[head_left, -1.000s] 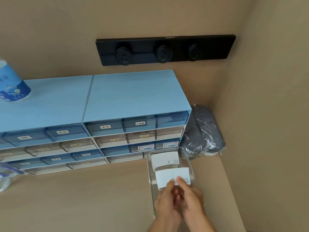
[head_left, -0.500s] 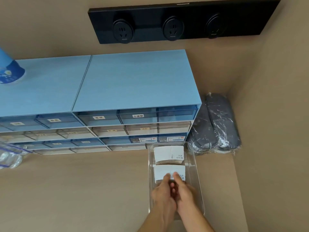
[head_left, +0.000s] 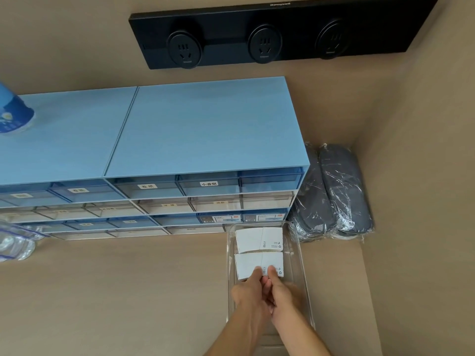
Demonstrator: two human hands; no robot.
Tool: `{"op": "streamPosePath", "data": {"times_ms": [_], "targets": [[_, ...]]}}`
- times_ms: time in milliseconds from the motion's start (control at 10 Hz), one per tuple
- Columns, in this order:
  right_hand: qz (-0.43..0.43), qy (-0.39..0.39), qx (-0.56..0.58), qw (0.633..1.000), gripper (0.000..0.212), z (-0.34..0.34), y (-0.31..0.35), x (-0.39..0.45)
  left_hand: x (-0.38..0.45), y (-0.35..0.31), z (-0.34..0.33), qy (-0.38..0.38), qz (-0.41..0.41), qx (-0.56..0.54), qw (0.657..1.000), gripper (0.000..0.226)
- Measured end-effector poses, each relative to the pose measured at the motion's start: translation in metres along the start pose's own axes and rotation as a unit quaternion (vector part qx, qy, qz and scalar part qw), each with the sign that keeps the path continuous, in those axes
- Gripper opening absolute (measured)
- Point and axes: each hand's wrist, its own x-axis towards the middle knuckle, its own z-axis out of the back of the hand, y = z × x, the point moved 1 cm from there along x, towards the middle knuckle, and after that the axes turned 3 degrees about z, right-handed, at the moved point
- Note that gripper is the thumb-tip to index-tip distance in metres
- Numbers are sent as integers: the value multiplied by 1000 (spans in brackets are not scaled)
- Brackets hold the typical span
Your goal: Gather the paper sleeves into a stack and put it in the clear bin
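Note:
A clear bin [head_left: 301,255] stands on the tan counter in front of the drawers. Inside it, at the far end, lies one stack of white paper sleeves [head_left: 257,240]. Just nearer lies a second stack of white paper sleeves [head_left: 253,264], low in the bin. My left hand [head_left: 250,291] and my right hand [head_left: 281,291] are side by side over the bin, thumbs on top of the near stack's front edge and fingers under it. The near part of the bin is hidden by my hands and forearms.
A blue drawer unit [head_left: 205,129] with labelled drawers sits right behind the bin. Plastic-wrapped dark grey items [head_left: 334,194] fill the right corner. A black socket strip [head_left: 270,34] is on the wall. A blue container [head_left: 12,116] and clear plastic bag [head_left: 15,242] sit at left.
The stack in my hands has gone down from above the bin's rim to rest low inside the bin, close behind the far stack. The camera has tilted down and closer.

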Motion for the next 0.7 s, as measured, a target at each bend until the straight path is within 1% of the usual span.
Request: {"op": "streamPosePath", "data": {"times_ms": [200, 300, 400, 500, 600, 700], "targets": [[32, 1, -2, 999, 35, -1, -2, 1, 7, 3, 0, -30, -27, 41, 998, 33], [38, -2, 3, 999, 40, -4, -3, -2, 5, 4, 1, -29, -30, 46, 998, 33], [37, 2, -2, 999, 40, -3, -1, -7, 4, 2, 0, -28, -23, 50, 998, 34], [-7, 30, -6, 999, 33, 2, 5, -17, -2, -2, 1, -9, 3, 35, 999, 32], [-39, 67, 4, 997, 32, 7, 5, -25, -4, -4, 4, 33, 23, 7, 999, 33], [17, 78, -19, 997, 29, 5, 9, -40, -15, -11, 11, 90, 41, -10, 995, 36]]}}
